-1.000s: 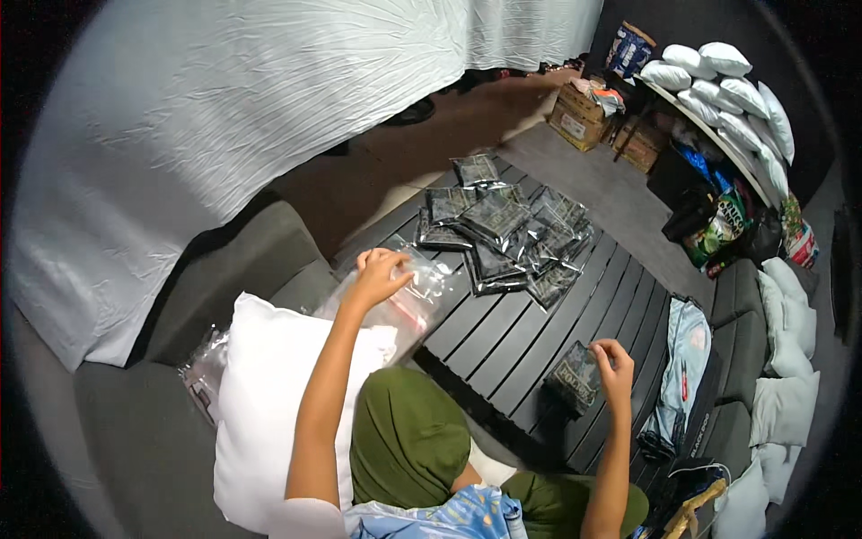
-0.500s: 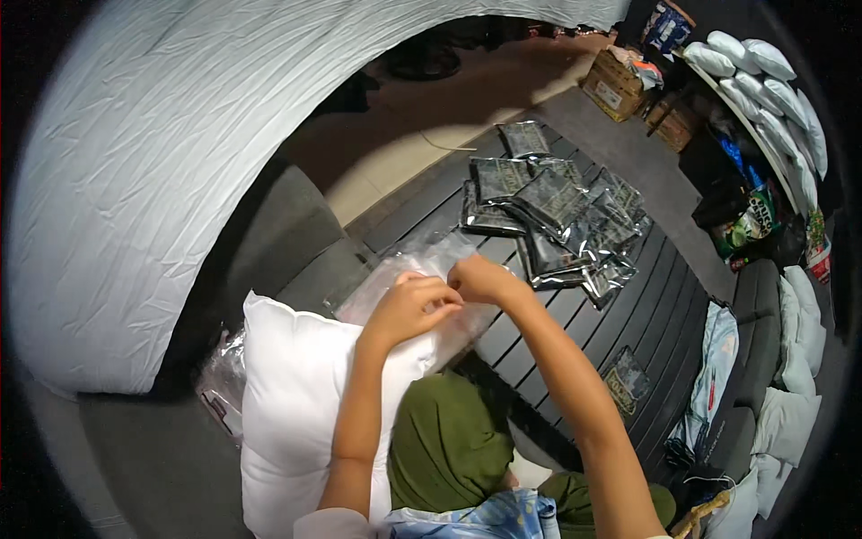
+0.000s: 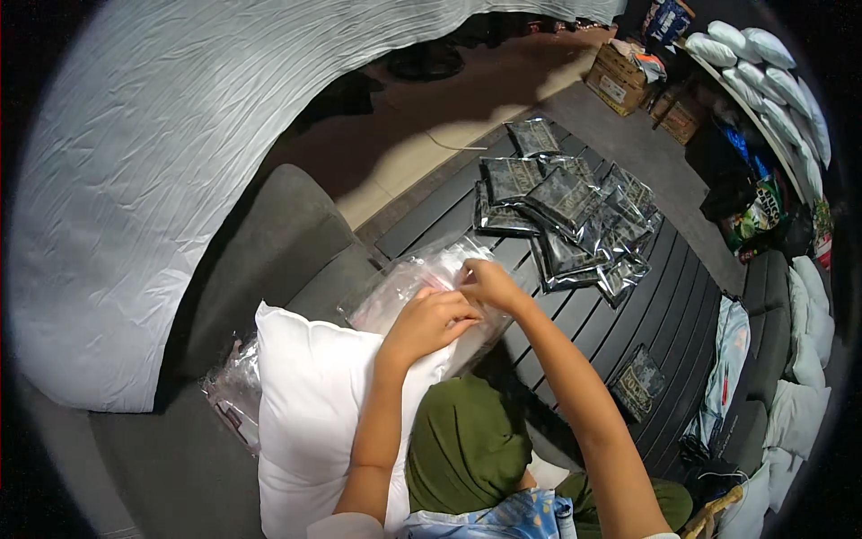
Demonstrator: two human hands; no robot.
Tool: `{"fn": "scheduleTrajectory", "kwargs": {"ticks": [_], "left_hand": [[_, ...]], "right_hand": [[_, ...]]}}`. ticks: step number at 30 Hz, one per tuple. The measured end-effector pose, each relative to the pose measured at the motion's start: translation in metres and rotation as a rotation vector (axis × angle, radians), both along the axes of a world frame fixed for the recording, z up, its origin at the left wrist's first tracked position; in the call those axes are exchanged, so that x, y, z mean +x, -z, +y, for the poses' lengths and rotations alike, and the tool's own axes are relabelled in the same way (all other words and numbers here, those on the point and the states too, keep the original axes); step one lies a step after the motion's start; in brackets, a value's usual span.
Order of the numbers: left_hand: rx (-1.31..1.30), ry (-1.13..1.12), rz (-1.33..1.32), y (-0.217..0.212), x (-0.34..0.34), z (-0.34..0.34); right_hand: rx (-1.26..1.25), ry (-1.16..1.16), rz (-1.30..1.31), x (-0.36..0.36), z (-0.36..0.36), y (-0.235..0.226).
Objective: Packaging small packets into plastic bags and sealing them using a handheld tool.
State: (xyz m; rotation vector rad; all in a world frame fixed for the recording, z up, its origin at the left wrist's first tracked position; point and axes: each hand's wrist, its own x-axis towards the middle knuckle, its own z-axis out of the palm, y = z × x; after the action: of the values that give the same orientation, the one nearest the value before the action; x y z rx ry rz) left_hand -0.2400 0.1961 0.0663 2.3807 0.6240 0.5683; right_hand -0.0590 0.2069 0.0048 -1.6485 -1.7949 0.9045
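Observation:
Clear plastic bags (image 3: 395, 286) with a pinkish edge lie in front of me, between the pillow and the slatted table. My left hand (image 3: 431, 323) is closed on a clear plastic bag, fingers curled down over it. Beside it, my right hand (image 3: 492, 286) pinches the same plastic near its far edge; the fingertips are partly hidden. A plump white pillow (image 3: 310, 404) rests to the left of my knee, its upper part under my left forearm. Past my right hand, several dark packets in shiny clear wrapping (image 3: 561, 202) are heaped on the table.
A single dark packet (image 3: 638, 384) lies apart on the slatted table (image 3: 584, 350). Crumpled plastic (image 3: 229, 386) sits left of the pillow on the grey sofa (image 3: 171, 458). White fabric (image 3: 117, 225) hangs at left. White pillows (image 3: 763, 81) and a cardboard box (image 3: 617, 79) stand farther right.
My hands have moved slightly apart on the plastic, with the left one turned more palm-down over it. More of the bags' pinkish edge shows. The whole view has shifted a little.

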Motion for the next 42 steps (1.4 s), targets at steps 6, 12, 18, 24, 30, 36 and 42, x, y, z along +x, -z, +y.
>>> {"fn": "scheduleTrajectory", "kwargs": {"ticks": [6,12,18,24,30,36,42], "left_hand": [[0.013,-0.024,-0.011,0.000,0.001,-0.003],[-0.048,-0.054,-0.056,-0.009,-0.002,-0.003],[-0.062,-0.251,-0.265,-0.034,0.018,-0.024],[-0.416,-0.232,-0.523,-0.038,0.068,-0.064],[-1.325,-0.010,-0.507,-0.033,0.109,-0.113],[-1.419,-0.019,-0.619,-0.021,0.111,-0.141],[-1.169,-0.261,-0.737,-0.053,0.082,-0.106]], "right_hand": [[-0.271,0.065,0.500,0.013,0.000,-0.008],[-0.036,0.385,0.943,0.051,-0.027,-0.056],[0.139,0.612,1.059,0.092,-0.092,-0.097],[0.198,0.578,1.420,0.102,-0.166,-0.125],[0.140,0.490,1.401,0.109,-0.239,-0.141],[0.128,0.576,1.243,0.117,-0.289,-0.150],[0.134,0.759,1.079,0.143,-0.323,-0.128]]}}
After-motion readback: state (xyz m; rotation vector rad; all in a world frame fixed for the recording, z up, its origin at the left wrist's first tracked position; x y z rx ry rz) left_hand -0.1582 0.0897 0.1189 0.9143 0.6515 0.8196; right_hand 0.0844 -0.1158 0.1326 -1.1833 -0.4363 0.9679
